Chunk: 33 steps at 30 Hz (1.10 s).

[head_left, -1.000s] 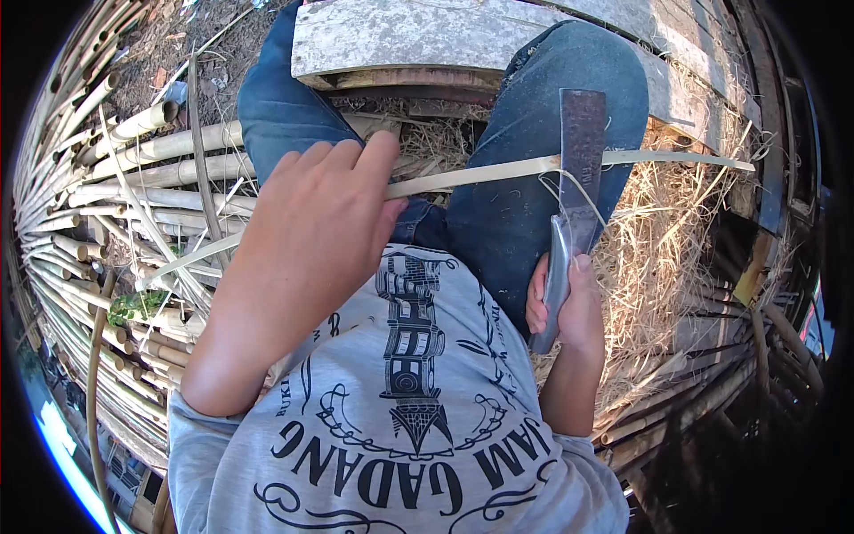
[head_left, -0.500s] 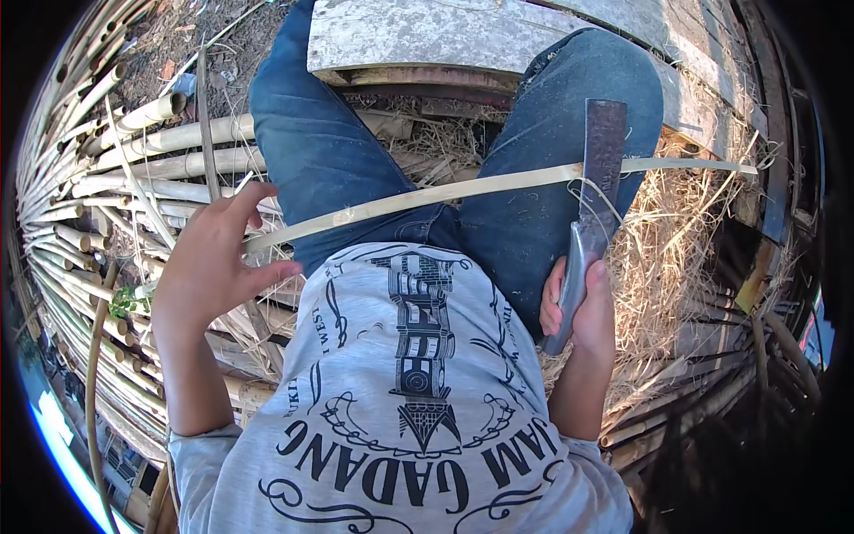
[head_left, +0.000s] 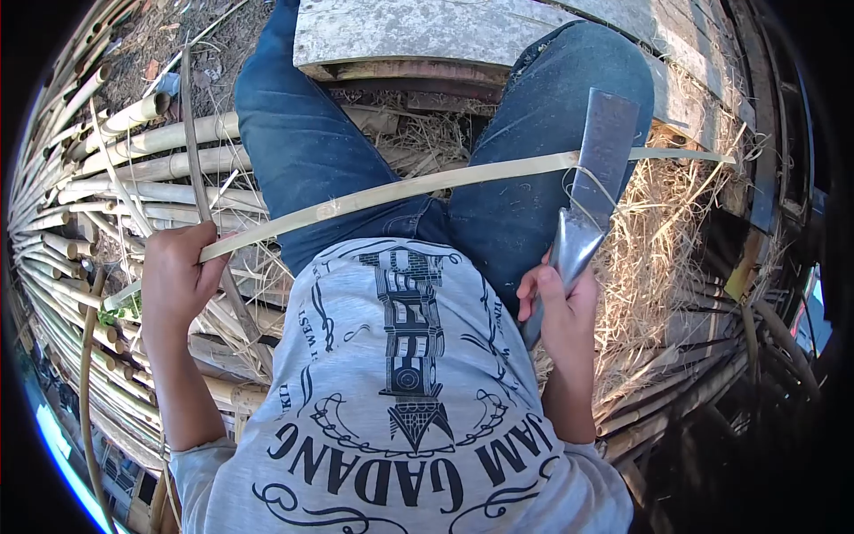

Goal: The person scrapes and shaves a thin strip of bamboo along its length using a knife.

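A long, pale bamboo strip (head_left: 382,194) runs across above my thighs, bowing slightly up toward the right. My left hand (head_left: 181,278) is closed around the strip near its left end, and a short length sticks out beyond the fist. In my right hand (head_left: 566,311) is a knife (head_left: 604,147), gripped by its grey metal handle with the broad blade pointing away from me. The blade lies across the strip above my right knee and covers a bit of it. A thin curled sliver (head_left: 594,185) hangs around the base of the blade.
Cut bamboo poles (head_left: 133,191) are stacked on the left. Ahead stands a weathered plank bench (head_left: 427,34). Straw-like shavings (head_left: 663,258) heap up beside my right leg, with more poles (head_left: 676,400) below them. An upright bamboo slat (head_left: 189,133) rises near my left hand.
My left hand, spread with fingers apart before, has closed on the strip and sits slightly lower and further left. The knife has tilted, its flat now catching light.
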Available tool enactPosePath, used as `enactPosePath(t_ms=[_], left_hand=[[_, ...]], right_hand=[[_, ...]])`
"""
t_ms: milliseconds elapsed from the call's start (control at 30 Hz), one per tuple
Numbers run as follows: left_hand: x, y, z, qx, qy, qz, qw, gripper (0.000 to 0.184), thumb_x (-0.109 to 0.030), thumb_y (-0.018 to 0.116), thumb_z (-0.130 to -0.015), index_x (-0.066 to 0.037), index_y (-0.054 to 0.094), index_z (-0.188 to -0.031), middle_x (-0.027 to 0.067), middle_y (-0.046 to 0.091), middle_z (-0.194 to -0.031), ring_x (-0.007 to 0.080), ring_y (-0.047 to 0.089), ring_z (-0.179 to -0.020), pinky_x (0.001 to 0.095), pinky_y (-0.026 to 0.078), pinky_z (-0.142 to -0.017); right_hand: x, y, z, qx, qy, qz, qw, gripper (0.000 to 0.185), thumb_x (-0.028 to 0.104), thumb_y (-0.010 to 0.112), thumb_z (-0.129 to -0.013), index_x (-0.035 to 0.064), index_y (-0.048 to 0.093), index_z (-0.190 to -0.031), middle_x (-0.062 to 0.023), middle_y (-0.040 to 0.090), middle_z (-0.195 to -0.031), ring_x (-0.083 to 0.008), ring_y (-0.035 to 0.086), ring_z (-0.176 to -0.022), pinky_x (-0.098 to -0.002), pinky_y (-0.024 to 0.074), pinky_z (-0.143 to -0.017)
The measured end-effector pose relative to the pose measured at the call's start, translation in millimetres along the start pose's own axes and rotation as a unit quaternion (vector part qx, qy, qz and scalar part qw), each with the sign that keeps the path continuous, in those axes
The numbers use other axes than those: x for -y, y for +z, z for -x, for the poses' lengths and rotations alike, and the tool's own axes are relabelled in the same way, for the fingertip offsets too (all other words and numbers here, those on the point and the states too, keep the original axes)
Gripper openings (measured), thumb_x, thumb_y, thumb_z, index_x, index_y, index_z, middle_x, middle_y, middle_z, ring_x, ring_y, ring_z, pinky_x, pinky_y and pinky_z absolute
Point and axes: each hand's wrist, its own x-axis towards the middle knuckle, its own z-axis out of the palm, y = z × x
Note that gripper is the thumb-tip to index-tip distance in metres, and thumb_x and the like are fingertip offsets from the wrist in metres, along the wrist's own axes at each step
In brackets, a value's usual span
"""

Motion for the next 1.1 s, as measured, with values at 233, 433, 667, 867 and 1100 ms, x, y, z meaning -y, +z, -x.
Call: enactPosePath(t_ms=[233, 433, 667, 867, 1100], left_hand=[[-1, -11, 2, -0.002, 0.013, -0.006, 1.0, 0.028, -0.014, 0.065, -0.077, 0.0, 0.049, -0.059, 0.0168, 0.046, -0.049, 0.0367, 0.048, -0.047, 0.0413, 0.034, -0.046], [0, -15, 0, -0.006, 0.021, -0.018, 1.0, 0.03, -0.015, 0.065, -0.079, 0.0, 0.049, -0.058, 0.0167, 0.044, -0.048, 0.0359, 0.046, -0.046, 0.0412, 0.032, -0.045], [-1, -18, -2, 0.0, 0.017, 0.007, 1.0, 0.03, -0.015, 0.064, -0.08, 0.001, 0.05, -0.058, 0.0169, 0.043, -0.048, 0.0361, 0.046, -0.046, 0.0409, 0.032, -0.045], [-5, -12, -4, -0.013, 0.023, -0.014, 1.0, 0.031, -0.015, 0.064, -0.08, 0.001, 0.05, -0.058, 0.0177, 0.043, -0.049, 0.0362, 0.046, -0.046, 0.0407, 0.032, -0.045], [-4, -10, 4, -0.005, -0.004, -0.005, 1.0, 0.031, -0.015, 0.064, -0.081, 0.002, 0.05, -0.058, 0.0175, 0.044, -0.049, 0.0364, 0.045, -0.045, 0.0408, 0.032, -0.045]], right_hand=[[-3, -9, -10, 0.051, 0.025, 0.034, 0.998, 0.015, 0.009, 0.058, -0.089, 0.0022, 0.047, -0.081, -0.0034, 0.048, -0.051, -0.0092, 0.045, -0.038, -0.0239, 0.0368, -0.036], [-3, -17, -21, 0.128, 0.083, -0.027, 0.988, 0.02, 0.001, 0.06, -0.081, 0.0041, 0.042, -0.074, -0.0046, 0.042, -0.046, -0.012, 0.041, -0.033, -0.0266, 0.0355, -0.032], [-6, -26, -27, 0.192, 0.107, -0.083, 0.972, 0.022, 0.0, 0.06, -0.079, 0.0052, 0.041, -0.072, -0.0044, 0.04, -0.046, -0.0122, 0.04, -0.033, -0.0268, 0.0361, -0.033], [-2, -9, -18, 0.111, 0.078, 0.021, 0.991, 0.017, 0.002, 0.063, -0.082, 0.0018, 0.046, -0.077, -0.0037, 0.045, -0.048, -0.0114, 0.045, -0.035, -0.0259, 0.0386, -0.036], [0, 3, -8, -0.009, 0.033, 0.027, 0.999, 0.018, 0.006, 0.066, -0.083, 0.0011, 0.052, -0.074, -0.0004, 0.052, -0.056, -0.0061, 0.05, -0.042, -0.0215, 0.0382, -0.039]])
